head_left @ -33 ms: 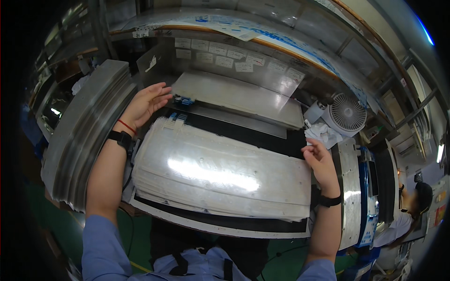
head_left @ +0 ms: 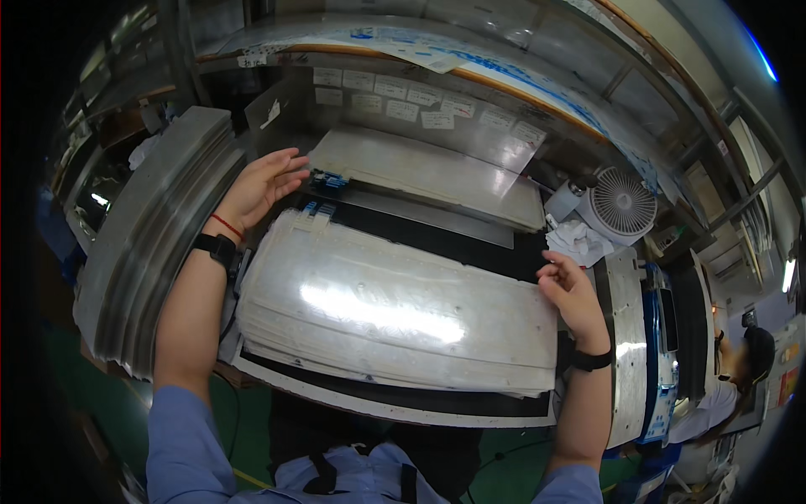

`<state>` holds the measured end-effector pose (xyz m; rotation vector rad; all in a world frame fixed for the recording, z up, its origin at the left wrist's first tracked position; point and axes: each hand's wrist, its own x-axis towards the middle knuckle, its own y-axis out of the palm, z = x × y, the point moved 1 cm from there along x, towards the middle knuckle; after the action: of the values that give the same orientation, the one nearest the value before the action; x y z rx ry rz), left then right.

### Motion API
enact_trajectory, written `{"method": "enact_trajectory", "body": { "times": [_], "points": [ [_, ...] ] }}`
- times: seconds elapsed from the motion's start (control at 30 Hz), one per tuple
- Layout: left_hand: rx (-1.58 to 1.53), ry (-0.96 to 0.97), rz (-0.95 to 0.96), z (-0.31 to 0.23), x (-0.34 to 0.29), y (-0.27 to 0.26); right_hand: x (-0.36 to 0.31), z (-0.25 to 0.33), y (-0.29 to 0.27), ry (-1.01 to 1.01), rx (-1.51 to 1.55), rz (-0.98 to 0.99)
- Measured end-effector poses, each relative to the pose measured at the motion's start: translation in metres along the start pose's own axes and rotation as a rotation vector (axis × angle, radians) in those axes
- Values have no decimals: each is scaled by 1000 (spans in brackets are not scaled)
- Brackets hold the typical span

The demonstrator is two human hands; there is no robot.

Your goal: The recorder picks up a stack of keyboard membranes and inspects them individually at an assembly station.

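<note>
A stack of thin silvery metal sheets lies in front of me, glare across its top sheet. My left hand hovers beyond its far left corner, fingers stretched out and holding nothing. Close by that hand are small blue-and-black pieces and some blue clips at the stack's edge. At the far right corner, my right hand is loosely bent with its fingers apart and empty. Whether its fingertips touch the top sheet I cannot tell.
Black matting surrounds the stack. Behind it lies another flat metal plate. A tall pile of sheets stands left. At right are a white fan, crumpled white paper and a blue-edged device. Another person is farther right.
My right hand has shifted slightly left, its fingertips now nearer the stack's far right corner. My left hand and the sheets look unmoved.
</note>
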<state>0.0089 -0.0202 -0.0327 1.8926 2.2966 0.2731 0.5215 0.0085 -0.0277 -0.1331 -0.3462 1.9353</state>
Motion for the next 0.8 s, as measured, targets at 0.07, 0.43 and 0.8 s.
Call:
{"method": "enact_trajectory", "body": {
  "times": [0.07, 0.43, 0.8],
  "points": [
    [12, -7, 39, -1, -1, 0, -4, 6, 2, 67, -82, 97],
    [72, -51, 67, 1, -1, -4, -4, 16, 11, -136, -256, 1],
    [201, -46, 182, -2, -8, 7, 0, 3, 2, -104, -68, -241]
  ]
}}
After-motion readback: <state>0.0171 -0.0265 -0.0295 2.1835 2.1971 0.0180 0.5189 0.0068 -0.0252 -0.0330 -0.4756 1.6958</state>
